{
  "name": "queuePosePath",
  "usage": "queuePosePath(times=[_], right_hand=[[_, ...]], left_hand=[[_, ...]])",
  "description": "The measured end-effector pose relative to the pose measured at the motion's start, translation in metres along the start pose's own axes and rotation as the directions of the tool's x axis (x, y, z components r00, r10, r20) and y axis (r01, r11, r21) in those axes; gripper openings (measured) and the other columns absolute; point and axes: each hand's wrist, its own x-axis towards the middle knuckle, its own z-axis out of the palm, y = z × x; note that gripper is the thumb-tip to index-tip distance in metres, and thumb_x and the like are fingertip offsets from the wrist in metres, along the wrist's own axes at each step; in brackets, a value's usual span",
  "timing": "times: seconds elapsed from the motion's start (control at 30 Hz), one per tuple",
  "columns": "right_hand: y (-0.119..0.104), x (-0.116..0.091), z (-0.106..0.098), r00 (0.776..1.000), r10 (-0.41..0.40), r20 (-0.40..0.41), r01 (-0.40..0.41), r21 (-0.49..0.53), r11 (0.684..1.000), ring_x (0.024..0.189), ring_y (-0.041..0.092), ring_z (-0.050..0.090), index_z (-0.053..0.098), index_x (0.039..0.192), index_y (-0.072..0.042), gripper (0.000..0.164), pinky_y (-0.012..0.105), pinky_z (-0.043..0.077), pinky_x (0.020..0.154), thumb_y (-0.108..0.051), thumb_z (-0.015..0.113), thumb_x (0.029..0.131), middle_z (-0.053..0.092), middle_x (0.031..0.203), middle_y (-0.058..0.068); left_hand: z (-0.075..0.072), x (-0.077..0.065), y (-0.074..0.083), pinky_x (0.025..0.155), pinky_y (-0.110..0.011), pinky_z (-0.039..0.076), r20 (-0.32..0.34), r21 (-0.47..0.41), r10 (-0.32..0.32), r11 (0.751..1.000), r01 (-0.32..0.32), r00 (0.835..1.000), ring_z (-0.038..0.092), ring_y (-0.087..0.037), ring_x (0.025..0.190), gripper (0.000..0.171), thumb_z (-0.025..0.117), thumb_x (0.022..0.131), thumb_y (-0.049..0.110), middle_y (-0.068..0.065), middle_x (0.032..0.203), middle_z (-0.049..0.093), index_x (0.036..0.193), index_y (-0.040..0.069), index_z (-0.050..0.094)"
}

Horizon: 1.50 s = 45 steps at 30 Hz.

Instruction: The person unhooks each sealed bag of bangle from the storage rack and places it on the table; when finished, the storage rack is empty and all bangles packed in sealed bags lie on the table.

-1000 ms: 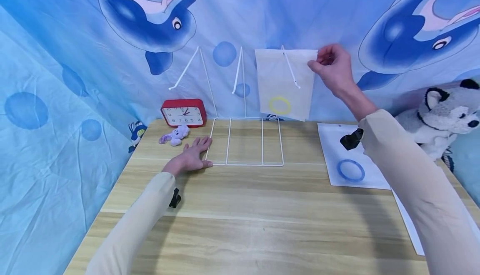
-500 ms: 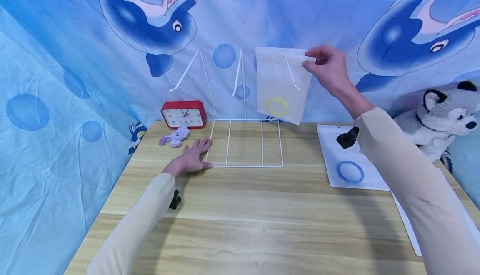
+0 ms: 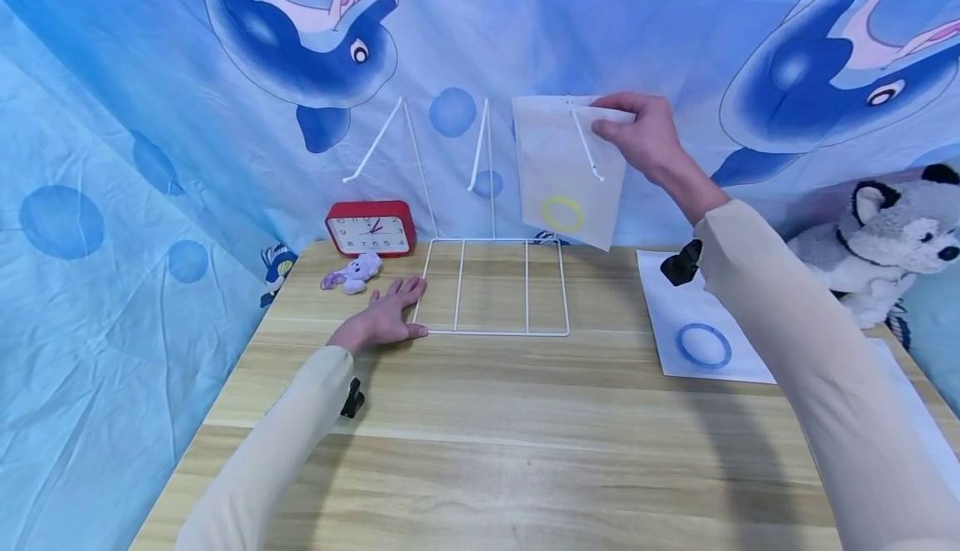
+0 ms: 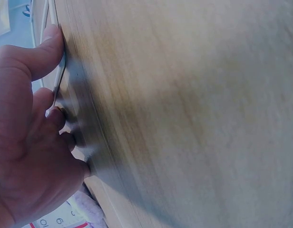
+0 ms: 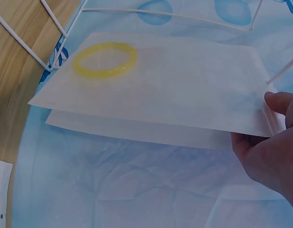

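A white wire rack (image 3: 491,334) lies with its base on the table and three slanted hooks rising at the back. My left hand (image 3: 386,313) rests on the base's left end, fingers spread on the tabletop and thumb at the front corner. On the right hook hangs a white paper sheet (image 3: 570,159) with a yellow ring (image 5: 104,60) near its bottom. My right hand (image 3: 641,130) pinches the sheet's top edge, right of the hook, between thumb and fingers. Behind it, the right wrist view shows a second white sheet (image 5: 137,135), slightly apart.
A red clock (image 3: 371,230) and a small lilac plush toy (image 3: 352,273) are at the back left. To the right lie white sheets, one with a blue ring (image 3: 703,346), partly under my right sleeve. A grey plush husky (image 3: 892,234) sits behind. Blue cloth hangs around the table.
My right hand has slid left along the sheet's top edge, closer to the hook. The sheet's right side has swung forward, away from the cloth. My left hand stays put.
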Motion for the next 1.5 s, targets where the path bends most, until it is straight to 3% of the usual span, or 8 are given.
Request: queuePosePath(times=[0.47, 1.0, 1.37, 1.5], right_hand=[[0.002, -0.003, -0.002, 1.000, -0.010, 0.005, 0.009, 0.082, 0.997, 0.115, 0.024, 0.055, 0.067, 0.131, -0.008, 0.033, 0.036, 0.053, 0.094, -0.017, 0.061, 0.100, 0.054, 0.139, 0.010], [0.004, -0.029, -0.020, 0.996, -0.045, 0.073, 0.044, 0.018, 0.999, 0.121, 0.022, 0.050, 0.069, 0.129, -0.014, 0.031, 0.029, 0.053, 0.086, -0.024, 0.063, 0.100, 0.055, 0.139, 0.008], [0.005, -0.051, -0.027, 0.987, -0.104, 0.119, 0.097, 0.063, 0.993, 0.097, 0.019, 0.064, 0.072, 0.125, -0.013, 0.030, 0.022, 0.054, 0.073, -0.026, 0.066, 0.099, 0.061, 0.128, 0.010], [0.005, -0.059, -0.030, 0.988, -0.105, 0.116, 0.098, 0.067, 0.993, 0.095, 0.017, 0.064, 0.073, 0.123, -0.014, 0.029, 0.022, 0.053, 0.072, -0.027, 0.066, 0.098, 0.063, 0.125, 0.007]], left_hand=[[0.000, 0.002, 0.000, 0.114, -0.065, -0.008, 0.000, 0.001, 0.001, 1.000, -0.001, 1.000, -0.006, -0.040, 0.150, 0.091, 0.068, 0.094, 0.034, -0.014, 0.167, 0.003, 0.161, 0.010, 0.012], [-0.001, 0.000, 0.005, 0.114, -0.065, -0.007, -0.007, 0.014, -0.007, 1.000, 0.007, 1.000, -0.005, -0.041, 0.150, 0.090, 0.067, 0.094, 0.034, -0.016, 0.166, 0.004, 0.161, 0.008, 0.012], [0.001, 0.001, 0.001, 0.113, -0.066, -0.007, -0.003, 0.016, 0.002, 1.000, -0.002, 1.000, -0.005, -0.042, 0.149, 0.091, 0.067, 0.094, 0.036, -0.016, 0.166, 0.003, 0.161, 0.008, 0.011], [0.001, 0.003, 0.000, 0.114, -0.065, -0.007, -0.004, 0.014, 0.000, 1.000, 0.000, 1.000, -0.005, -0.041, 0.149, 0.091, 0.067, 0.094, 0.036, -0.016, 0.166, 0.003, 0.161, 0.008, 0.011]])
